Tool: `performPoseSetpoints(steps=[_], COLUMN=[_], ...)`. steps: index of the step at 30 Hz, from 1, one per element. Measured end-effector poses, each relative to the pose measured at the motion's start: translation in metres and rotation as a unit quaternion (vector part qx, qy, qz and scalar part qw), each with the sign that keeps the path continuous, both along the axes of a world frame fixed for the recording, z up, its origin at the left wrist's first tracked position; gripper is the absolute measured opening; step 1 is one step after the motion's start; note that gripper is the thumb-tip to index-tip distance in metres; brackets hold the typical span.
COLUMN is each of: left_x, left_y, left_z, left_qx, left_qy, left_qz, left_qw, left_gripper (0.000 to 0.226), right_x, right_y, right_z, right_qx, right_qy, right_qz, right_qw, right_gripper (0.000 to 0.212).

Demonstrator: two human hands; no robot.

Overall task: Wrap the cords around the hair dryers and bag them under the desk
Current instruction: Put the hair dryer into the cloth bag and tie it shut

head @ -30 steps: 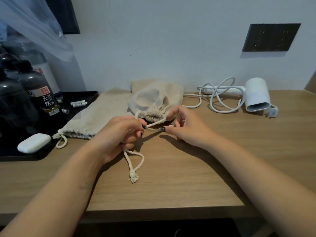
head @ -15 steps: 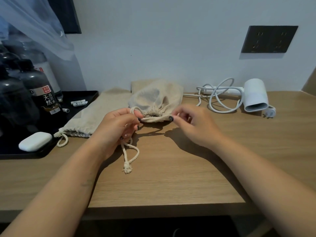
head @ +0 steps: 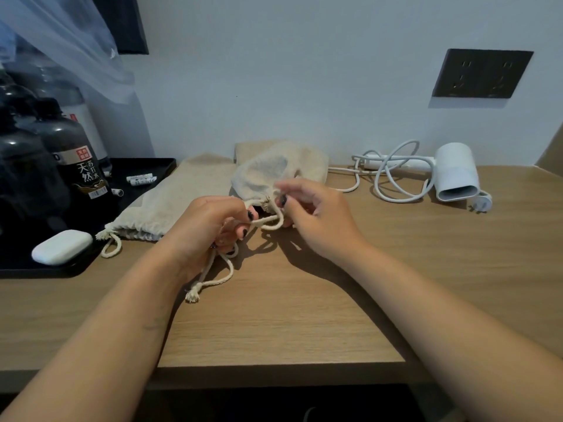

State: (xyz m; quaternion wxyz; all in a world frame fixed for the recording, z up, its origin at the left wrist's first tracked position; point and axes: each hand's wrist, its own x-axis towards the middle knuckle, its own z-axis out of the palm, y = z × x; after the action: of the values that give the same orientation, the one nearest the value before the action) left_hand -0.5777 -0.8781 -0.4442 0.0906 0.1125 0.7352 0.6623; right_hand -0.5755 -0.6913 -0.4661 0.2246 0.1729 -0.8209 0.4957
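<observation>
Centre of the frame, both hands are at the mouth of a filled beige drawstring bag lying on the wooden tabletop. The left hand is curled tight around the drawstring, with the cord's loose tail dropping out below the fist and ending in a frayed knot on the wood. The right hand sits just right of the gathered bag mouth, fingers bent and pinching the cord loop at the puckered opening; its fingertips are a little blurred. Behind and to the left, a second beige bag lies flat, its own drawstring loop trailing toward the lower left, its corner overlapping a black tray. Over at right of centre, well apart from the hands, a white hair dryer lies on the tabletop against the wall, its white cord in loose loops beside it and the plug just by the nozzle. On the tray at left stand dark bottles, with a white rounded case near the tray's front edge. A dark wall socket panel sits at upper right.
</observation>
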Motion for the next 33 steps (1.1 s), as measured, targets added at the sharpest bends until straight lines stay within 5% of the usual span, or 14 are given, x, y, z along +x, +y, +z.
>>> performPoseSetpoints(steps=[4,11,13,17,21,26,33], left_x=[0.004,0.002,0.002,0.001,-0.001,-0.001,-0.001], left_y=[-0.001,-0.001,-0.002,0.001,-0.001,-0.003,-0.005], left_z=[0.003,0.005,0.005,0.003,0.000,-0.004,-0.004], left_qx=[0.067,0.126,0.125,0.081,0.014,-0.160,-0.164], left_qy=[0.004,-0.009,-0.012,0.014,0.042,0.141,0.191], left_qz=[-0.001,0.022,0.029,0.061,0.082,0.125,0.137], left_qw=[0.998,0.992,0.992,0.995,0.996,0.969,0.958], left_gripper=[0.006,0.010,0.011,0.013,0.017,0.017,0.022], right_x=[0.002,-0.001,-0.002,-0.003,0.005,0.002,0.000], right_y=[0.003,0.003,0.004,0.011,0.026,0.069,0.103], right_z=[-0.006,-0.009,-0.010,-0.006,0.008,0.022,0.027], right_qx=[0.100,0.216,0.209,0.118,-0.042,-0.008,-0.002], right_qy=[-0.071,0.003,0.002,-0.012,-0.110,-0.069,-0.011], right_qz=[0.056,0.030,0.011,0.017,0.065,-0.072,-0.177], right_qw=[0.991,0.976,0.978,0.993,0.991,0.995,0.984], right_gripper=[0.035,0.015,0.023,0.004,0.028,0.035,0.040])
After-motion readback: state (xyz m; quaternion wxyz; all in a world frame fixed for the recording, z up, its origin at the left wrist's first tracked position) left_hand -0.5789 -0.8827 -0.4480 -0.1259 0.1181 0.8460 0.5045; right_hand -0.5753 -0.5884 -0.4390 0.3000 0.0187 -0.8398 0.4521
